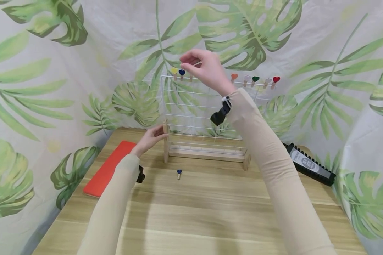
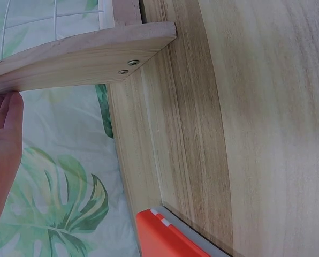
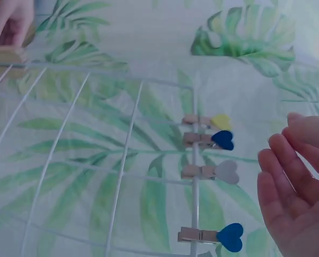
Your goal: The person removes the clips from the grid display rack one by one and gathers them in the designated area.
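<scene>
My left hand [image 1: 151,139] holds the wooden side post [image 1: 166,141] of a white wire grid rack [image 1: 207,134]. In the left wrist view its fingers [image 2: 7,115] lie against the post. My right hand [image 1: 207,69] hovers at the rack's top wire, fingers loosely bent, nothing visible between them. Small wooden clothespins with heart tops sit along that wire; beside this hand are a yellow-heart clothespin [image 3: 221,121], a dark blue one [image 3: 222,140], a white one [image 3: 226,172] and a blue one [image 3: 230,237]. Another blue-heart clothespin [image 1: 179,174] lies on the table before the rack.
Farther right on the wire are an orange-heart clothespin [image 1: 234,77], a green one [image 1: 255,80] and a red one [image 1: 276,80]. A red box-like item [image 1: 106,170] lies at the table's left. A black-edged long item [image 1: 309,164] lies at the right, near the leaf-print cloth [image 1: 338,106].
</scene>
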`<state>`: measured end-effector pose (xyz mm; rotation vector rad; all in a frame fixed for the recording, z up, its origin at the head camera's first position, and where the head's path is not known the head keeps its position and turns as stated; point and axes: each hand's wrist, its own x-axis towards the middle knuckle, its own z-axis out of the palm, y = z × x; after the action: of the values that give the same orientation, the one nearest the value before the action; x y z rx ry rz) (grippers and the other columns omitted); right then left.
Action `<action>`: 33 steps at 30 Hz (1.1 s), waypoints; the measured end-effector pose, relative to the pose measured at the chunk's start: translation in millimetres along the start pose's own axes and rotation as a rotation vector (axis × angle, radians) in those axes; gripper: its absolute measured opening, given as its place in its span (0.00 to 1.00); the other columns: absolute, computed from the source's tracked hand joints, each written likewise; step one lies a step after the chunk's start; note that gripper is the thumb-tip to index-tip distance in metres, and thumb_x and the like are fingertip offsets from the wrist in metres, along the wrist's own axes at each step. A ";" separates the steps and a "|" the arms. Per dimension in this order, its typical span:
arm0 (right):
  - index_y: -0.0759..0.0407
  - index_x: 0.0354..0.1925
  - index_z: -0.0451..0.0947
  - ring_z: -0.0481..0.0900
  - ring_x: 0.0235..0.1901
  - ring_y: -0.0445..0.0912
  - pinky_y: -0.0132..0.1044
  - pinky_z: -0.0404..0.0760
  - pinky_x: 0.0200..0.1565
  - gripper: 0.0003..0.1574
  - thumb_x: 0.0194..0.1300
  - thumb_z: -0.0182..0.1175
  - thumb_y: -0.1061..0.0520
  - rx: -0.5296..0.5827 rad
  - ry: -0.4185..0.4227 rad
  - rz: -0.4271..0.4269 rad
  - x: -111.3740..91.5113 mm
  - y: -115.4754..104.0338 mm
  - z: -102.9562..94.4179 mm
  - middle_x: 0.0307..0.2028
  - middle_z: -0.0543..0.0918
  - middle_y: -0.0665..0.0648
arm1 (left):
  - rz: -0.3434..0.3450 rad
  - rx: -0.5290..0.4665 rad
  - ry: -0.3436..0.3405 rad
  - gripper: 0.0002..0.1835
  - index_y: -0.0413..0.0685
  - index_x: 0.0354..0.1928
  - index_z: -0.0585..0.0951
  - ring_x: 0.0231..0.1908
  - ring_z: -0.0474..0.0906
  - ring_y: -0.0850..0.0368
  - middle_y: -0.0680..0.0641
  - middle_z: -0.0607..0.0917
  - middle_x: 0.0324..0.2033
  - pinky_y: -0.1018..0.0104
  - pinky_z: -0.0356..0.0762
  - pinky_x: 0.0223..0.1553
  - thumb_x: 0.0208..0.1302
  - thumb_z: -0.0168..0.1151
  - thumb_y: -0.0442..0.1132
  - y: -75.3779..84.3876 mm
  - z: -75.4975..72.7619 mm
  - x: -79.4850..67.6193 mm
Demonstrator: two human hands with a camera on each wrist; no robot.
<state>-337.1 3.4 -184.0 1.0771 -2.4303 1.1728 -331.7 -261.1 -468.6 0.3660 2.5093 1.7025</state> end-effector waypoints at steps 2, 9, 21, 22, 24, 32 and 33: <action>0.57 0.54 0.81 0.82 0.47 0.40 0.27 0.80 0.53 0.16 0.71 0.60 0.53 -0.048 -0.036 0.019 9.1 2.0 0.6 0.49 0.86 0.54 | 0.002 0.005 0.001 0.32 0.44 0.73 0.65 0.69 0.69 0.42 0.37 0.72 0.68 0.47 0.69 0.71 0.72 0.59 0.46 0.3 0.2 0.6; 0.60 0.49 0.83 0.83 0.43 0.44 0.31 0.81 0.50 0.14 0.71 0.60 0.53 -0.175 -0.125 -0.003 26.1 10.7 10.9 0.46 0.87 0.57 | -0.019 -0.019 0.001 0.33 0.40 0.73 0.63 0.70 0.66 0.41 0.35 0.70 0.69 0.46 0.66 0.72 0.72 0.59 0.44 4.1 4.5 -2.3; 0.59 0.44 0.88 0.81 0.31 0.39 0.26 0.79 0.40 0.13 0.71 0.60 0.52 -0.277 -0.127 -0.036 37.4 7.0 18.3 0.39 0.90 0.57 | -0.014 -0.012 0.016 0.33 0.42 0.74 0.63 0.70 0.67 0.43 0.37 0.70 0.70 0.47 0.67 0.72 0.72 0.59 0.44 2.2 1.6 -2.0; 0.59 0.43 0.88 0.80 0.29 0.38 0.26 0.78 0.39 0.13 0.71 0.60 0.52 -0.279 -0.126 -0.031 37.7 6.3 18.4 0.38 0.90 0.57 | -0.013 -0.011 0.013 0.33 0.42 0.74 0.62 0.70 0.67 0.43 0.37 0.70 0.70 0.47 0.67 0.72 0.72 0.59 0.44 2.2 1.5 -2.1; 0.58 0.43 0.88 0.78 0.28 0.37 0.26 0.77 0.38 0.14 0.71 0.60 0.52 -0.286 -0.127 -0.014 38.2 5.0 19.3 0.38 0.90 0.57 | -0.016 -0.017 0.014 0.33 0.42 0.74 0.62 0.70 0.67 0.42 0.37 0.70 0.70 0.48 0.67 0.72 0.72 0.59 0.44 2.5 1.6 -2.2; 0.60 0.43 0.87 0.77 0.27 0.35 0.25 0.77 0.38 0.14 0.71 0.60 0.53 -0.284 -0.104 0.034 37.9 0.9 25.1 0.38 0.90 0.58 | -0.026 -0.018 0.015 0.34 0.41 0.75 0.61 0.70 0.67 0.42 0.36 0.69 0.70 0.47 0.66 0.73 0.72 0.59 0.44 4.4 1.1 -2.5; 0.60 0.42 0.88 0.76 0.27 0.35 0.25 0.77 0.38 0.14 0.71 0.60 0.53 -0.289 -0.093 0.034 37.8 0.4 25.8 0.37 0.90 0.57 | -0.027 -0.017 0.014 0.34 0.41 0.75 0.62 0.70 0.67 0.42 0.36 0.70 0.70 0.47 0.66 0.73 0.72 0.59 0.44 4.5 0.9 -2.3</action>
<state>-361.3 -35.5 -182.4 1.0239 -2.5954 0.7622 -328.6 -259.3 -464.9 0.3183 2.4963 1.7215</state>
